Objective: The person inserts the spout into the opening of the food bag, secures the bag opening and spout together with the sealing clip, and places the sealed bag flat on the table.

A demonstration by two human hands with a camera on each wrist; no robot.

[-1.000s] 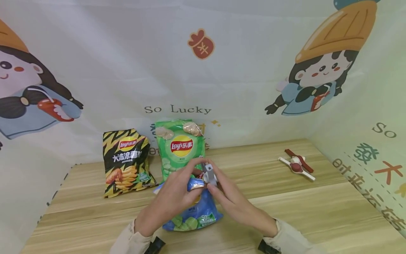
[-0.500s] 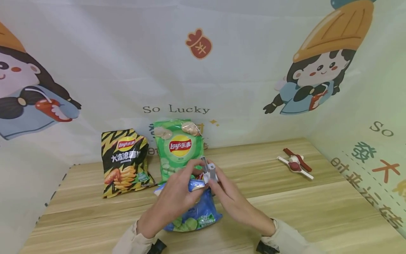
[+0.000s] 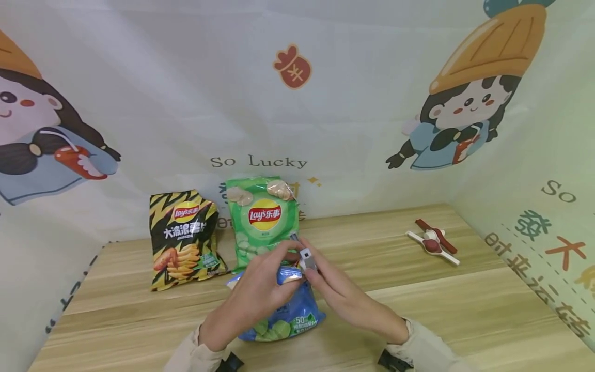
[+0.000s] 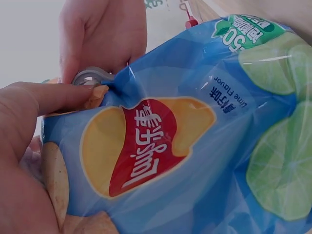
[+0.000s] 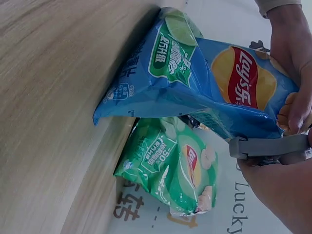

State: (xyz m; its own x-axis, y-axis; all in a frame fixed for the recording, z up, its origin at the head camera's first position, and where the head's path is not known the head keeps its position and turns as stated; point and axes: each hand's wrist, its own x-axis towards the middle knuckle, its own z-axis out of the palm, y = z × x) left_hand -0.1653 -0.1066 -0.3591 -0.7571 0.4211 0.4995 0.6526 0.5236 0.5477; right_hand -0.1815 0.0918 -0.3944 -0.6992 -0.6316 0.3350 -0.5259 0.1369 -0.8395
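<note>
Head view: glossy, crinkled blue bag (image 3: pixel 296 311) was pinched at its edge by the left hand (image 3: pixel 257 281), its printed body left bulging below the grip; at that edge, a blocky grey device (image 3: pixel 307 261) was held by the right hand (image 3: pixel 333 284).

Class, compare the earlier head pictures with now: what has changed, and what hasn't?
The small grey oblong device has shifted slightly toward the person. The left hand still pinches the glossy blue Lay's bag; the right hand still holds the device. The green Lay's bag, black-and-yellow striped bag and red-and-white handled kitchenware stayed put.
</note>
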